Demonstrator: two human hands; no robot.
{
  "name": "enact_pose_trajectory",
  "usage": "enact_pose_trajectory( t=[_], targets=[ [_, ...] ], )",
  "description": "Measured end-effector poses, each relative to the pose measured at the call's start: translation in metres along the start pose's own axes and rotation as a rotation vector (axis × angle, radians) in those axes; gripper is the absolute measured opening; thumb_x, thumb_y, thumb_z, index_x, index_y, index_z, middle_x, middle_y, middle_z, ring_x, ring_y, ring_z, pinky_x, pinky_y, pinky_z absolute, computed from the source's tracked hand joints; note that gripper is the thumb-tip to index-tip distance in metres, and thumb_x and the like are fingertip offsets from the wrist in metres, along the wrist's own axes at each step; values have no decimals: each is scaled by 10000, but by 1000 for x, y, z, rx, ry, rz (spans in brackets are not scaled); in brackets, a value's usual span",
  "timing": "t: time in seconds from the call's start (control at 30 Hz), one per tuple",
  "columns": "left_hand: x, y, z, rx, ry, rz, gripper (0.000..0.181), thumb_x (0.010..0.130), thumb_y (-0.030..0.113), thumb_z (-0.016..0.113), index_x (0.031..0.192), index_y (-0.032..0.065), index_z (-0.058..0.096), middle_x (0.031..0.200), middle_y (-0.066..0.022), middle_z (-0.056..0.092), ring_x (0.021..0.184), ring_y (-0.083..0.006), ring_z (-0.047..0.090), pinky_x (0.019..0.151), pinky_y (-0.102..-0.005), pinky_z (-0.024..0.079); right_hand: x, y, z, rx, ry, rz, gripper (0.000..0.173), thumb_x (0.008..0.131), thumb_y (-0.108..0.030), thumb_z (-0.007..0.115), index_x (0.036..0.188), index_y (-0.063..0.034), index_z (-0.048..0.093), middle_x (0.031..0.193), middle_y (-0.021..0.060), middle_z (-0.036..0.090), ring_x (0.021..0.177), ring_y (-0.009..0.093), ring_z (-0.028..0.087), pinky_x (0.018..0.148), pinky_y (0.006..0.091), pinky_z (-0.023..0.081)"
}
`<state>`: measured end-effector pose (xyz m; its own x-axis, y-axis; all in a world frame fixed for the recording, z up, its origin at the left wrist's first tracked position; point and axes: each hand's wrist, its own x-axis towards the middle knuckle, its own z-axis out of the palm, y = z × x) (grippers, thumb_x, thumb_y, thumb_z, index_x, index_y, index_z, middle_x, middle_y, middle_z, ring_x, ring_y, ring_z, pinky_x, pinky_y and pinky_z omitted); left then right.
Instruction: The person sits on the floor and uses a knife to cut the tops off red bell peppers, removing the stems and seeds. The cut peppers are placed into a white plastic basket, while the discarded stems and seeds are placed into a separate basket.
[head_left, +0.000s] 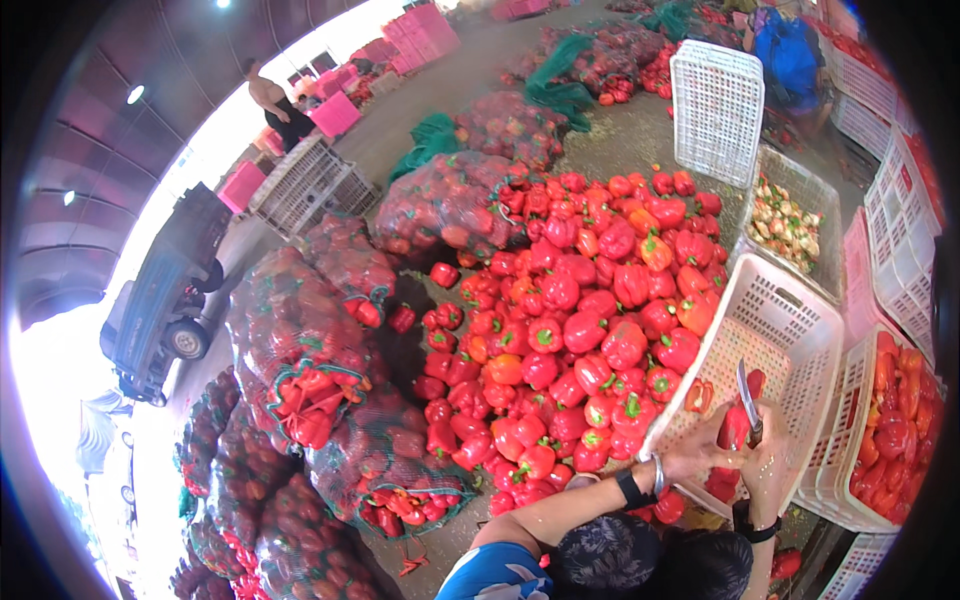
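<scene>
My right hand (766, 444) grips the dark handle of a knife (746, 391), its curved blade pointing up and away from me. Close beside it, my left hand (697, 451) holds a red bell pepper piece (733, 427); the fingers hide part of it. Both hands are over a white plastic crate (763, 321) with slotted walls. Inside the crate lie a cut pepper piece (699, 396) with pale seeds showing and further red pieces near my wrists. To the left of the crate spreads a large heap of whole red bell peppers (585, 330).
A bin of pepper cores (787, 225) stands beyond the crate, next to an upright white crate (718, 112). At right is a crate of cut peppers (896, 431). Filled mesh sacks (300, 337) lie left. A truck (169, 292) and a person (276, 105) are farther off.
</scene>
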<state>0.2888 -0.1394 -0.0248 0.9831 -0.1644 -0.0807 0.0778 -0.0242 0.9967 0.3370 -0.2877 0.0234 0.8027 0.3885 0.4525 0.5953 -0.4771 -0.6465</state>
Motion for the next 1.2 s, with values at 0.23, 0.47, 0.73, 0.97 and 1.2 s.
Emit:
enact_pose_trajectory(
  t=[0.23,0.47,0.73,0.97,1.2],
  targets=[
    [-6,-1,-2,-482,-164,-90,737,785,128,681,1430,-31,363,980,-39,557,827,-97,543,730,-252,477,-6,20,1,65,-122,117,374,544,-65,760,867,-13,578,721,89,580,650,204,565,626,335,465],
    [-5,-4,-10,-294,-243,3,851,779,141,670,1525,-11,289,1229,-87,559,980,-118,573,846,-264,488,-27,59,4,383,-133,367,327,567,-101,770,798,-65,541,721,-46,495,640,58,419,564,250,365],
    [-6,-16,6,-419,-221,-80,851,893,-4,618,1609,86,168,1304,-91,567,923,-107,604,832,-262,522,-42,26,-21,1204,157,647,370,700,-182,759,972,-34,558,820,11,589,725,111,592,623,260,490],
    [-9,2,-4,-462,-51,-100,824,893,51,678,1580,86,224,1267,-128,600,955,-188,659,844,-309,549,-18,93,-13,613,545,611,263,802,-25,740,940,-68,520,959,55,602,826,91,565,701,258,485],
    [51,54,-55,-264,43,184,841,928,201,718,1583,64,210,1538,-99,398,1360,-230,463,1139,-374,384,87,-40,-149,225,881,-123,370,797,-65,795,1114,4,617,932,76,657,850,141,618,786,284,518]
  ],
)
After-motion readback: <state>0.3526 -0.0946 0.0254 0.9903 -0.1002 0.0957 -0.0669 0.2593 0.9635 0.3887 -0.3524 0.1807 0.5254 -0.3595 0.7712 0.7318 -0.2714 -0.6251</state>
